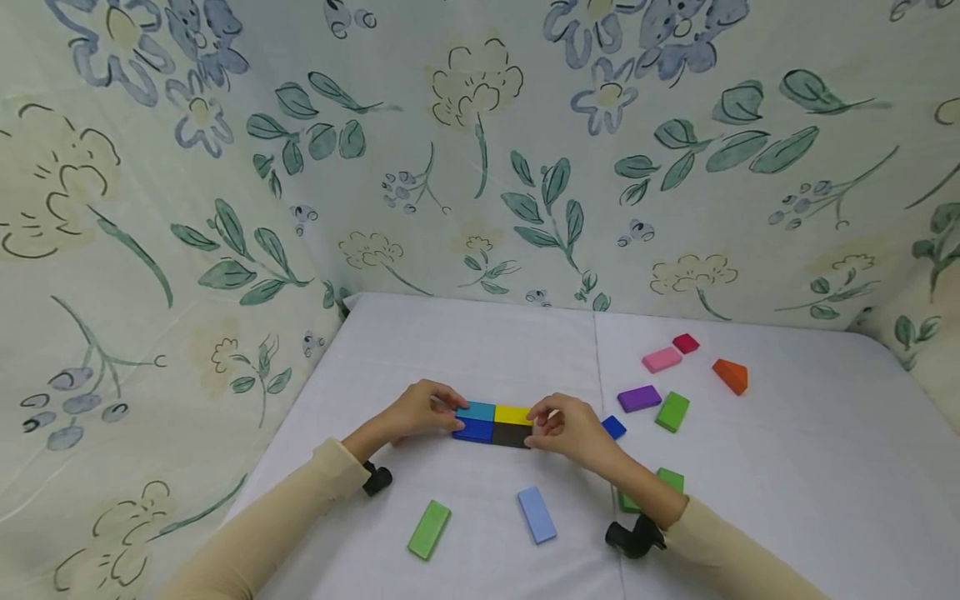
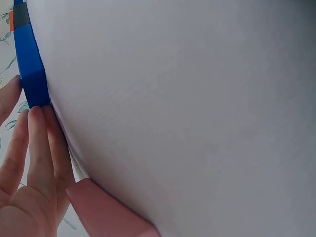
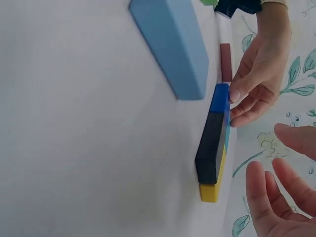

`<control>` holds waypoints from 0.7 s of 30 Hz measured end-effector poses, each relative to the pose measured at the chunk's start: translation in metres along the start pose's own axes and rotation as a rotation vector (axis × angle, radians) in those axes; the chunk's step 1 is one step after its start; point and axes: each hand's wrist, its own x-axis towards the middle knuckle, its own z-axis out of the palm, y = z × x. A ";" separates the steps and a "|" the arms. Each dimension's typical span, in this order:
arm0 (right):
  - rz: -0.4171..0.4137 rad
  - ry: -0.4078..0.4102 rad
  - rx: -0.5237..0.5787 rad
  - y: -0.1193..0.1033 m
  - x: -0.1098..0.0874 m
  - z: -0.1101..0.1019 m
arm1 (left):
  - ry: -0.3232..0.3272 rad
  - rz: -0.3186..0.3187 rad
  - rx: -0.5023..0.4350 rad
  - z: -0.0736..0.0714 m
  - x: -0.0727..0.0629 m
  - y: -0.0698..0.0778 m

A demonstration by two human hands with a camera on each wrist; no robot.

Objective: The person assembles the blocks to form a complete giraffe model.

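We see four smooth blocks (image 1: 493, 425) edge to edge on our cloth-covered worktop (image 1: 450, 342); left hand (image 1: 422, 410) presses one end, fingers (image 2: 39, 136) unclenched; right hand (image 1: 570, 427), released, curves by the other; room spreads behind.

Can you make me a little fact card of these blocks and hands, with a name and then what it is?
Middle: teal block and yellow block behind, dark blue block and black block in front, sides together
Left hand: touching the dark blue block
Right hand: by the yellow and black end; touching is unclear
Toward the person: green block, light blue block
Right side: pink block, red block, orange block, purple block, another green block
Backdrop: flowered fabric
Table cover: white cloth
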 end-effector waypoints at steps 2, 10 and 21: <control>-0.004 -0.007 0.020 -0.006 -0.005 0.001 | 0.001 -0.005 0.005 0.000 0.000 0.001; -0.080 -0.069 0.107 -0.029 -0.021 0.017 | 0.009 -0.015 0.009 0.000 -0.001 0.003; -0.084 -0.126 0.250 -0.050 -0.029 0.066 | 0.002 0.016 0.004 0.001 -0.001 0.001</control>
